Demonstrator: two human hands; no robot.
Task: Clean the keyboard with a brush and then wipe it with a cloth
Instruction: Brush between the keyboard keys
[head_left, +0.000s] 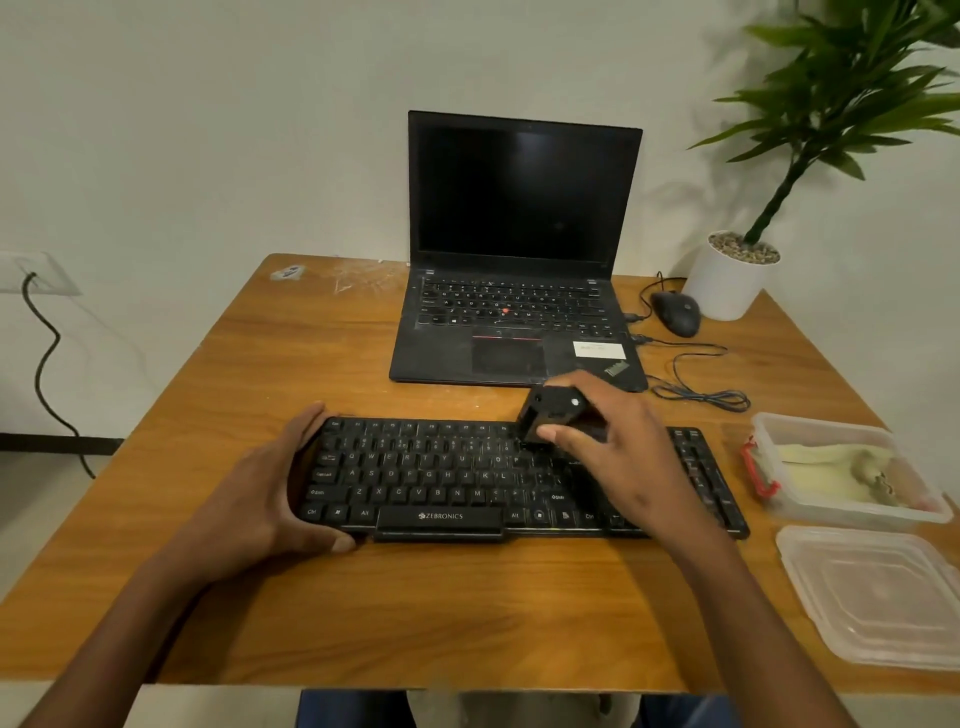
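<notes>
Brushing stage: right hand (618, 447) grips the black brush (548, 415) on the Zebronics keyboard (447, 483) top rows, left hand (270, 493) clamps its end. Cloth (831, 467) sits untouched in the container (769, 431) right of the right hand, so wiping's left.

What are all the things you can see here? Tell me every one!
keyboard: one, black, near middle of the table
brush: one, black, in the right hand, over the keyboard's upper keys
cloth: one, pale yellow, inside the open container
table: one, brown wood
laptop: one, black, open, screen dark, behind the keyboard
mouse: one, black, right of the laptop
mouse cable: one, black, looped beside the laptop
plant pot: one, white, green plant, far right corner
container: one, clear, red clip, right edge
lid: one, clear, in front of the container
left hand: one, holds the keyboard's left end
right hand: one, grips the brush
</notes>
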